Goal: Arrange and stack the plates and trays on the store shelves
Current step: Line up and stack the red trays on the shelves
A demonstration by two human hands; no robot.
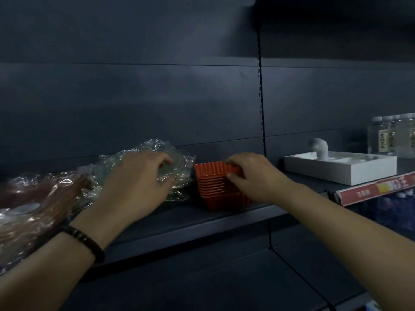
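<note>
Red trays point(213, 186) pinched by curled right hand point(253, 176); left hand point(137, 182) grips wrapped plates point(179, 173).

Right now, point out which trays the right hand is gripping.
The stack of red ribbed trays, mid-shelf: the right hand pinches its top rim. The white tray farther right lies untouched.

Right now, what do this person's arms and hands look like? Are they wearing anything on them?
Both are bare: there are no gloves on the left hand or the right hand, and no sleeves are in view. The only thing worn is a dark beaded bracelet around the left wrist. No ring or watch shows on either side.
</note>
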